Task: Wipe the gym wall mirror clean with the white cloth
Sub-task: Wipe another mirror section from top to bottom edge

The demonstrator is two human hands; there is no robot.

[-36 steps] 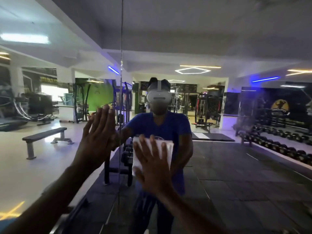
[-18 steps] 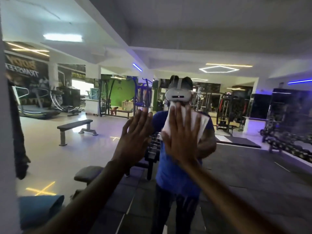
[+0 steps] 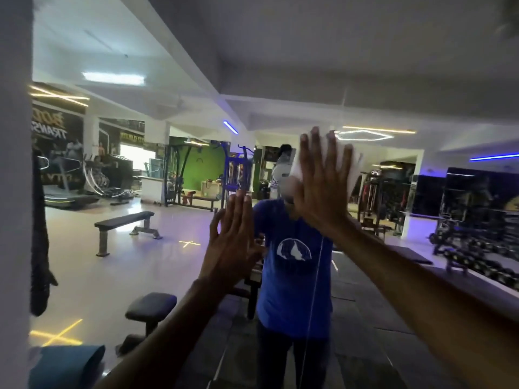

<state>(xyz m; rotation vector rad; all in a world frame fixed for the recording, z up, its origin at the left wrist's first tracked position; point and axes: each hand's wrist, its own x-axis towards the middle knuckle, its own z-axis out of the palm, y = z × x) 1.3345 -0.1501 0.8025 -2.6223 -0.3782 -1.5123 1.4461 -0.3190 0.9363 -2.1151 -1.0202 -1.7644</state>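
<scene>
Mirror wiping — hands and cloth
White cloth (image 3: 354,167) is pressed to the mirror (image 3: 393,80) by the right hand (image 3: 323,186), fingers straight and spread; left hand (image 3: 233,242) is laid flat — nothing grasped.

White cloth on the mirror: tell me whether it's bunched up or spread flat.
Spread flat. The white cloth lies against the mirror under the straight fingers of the right hand, its edges showing past them.

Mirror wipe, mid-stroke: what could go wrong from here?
The left hand lies bare and flat on the mirror, so it may leave fresh prints on the glass. The right hand only presses the white cloth with straight fingers, without gripping it, so the cloth could slip or bunch during a fast stroke.
</scene>
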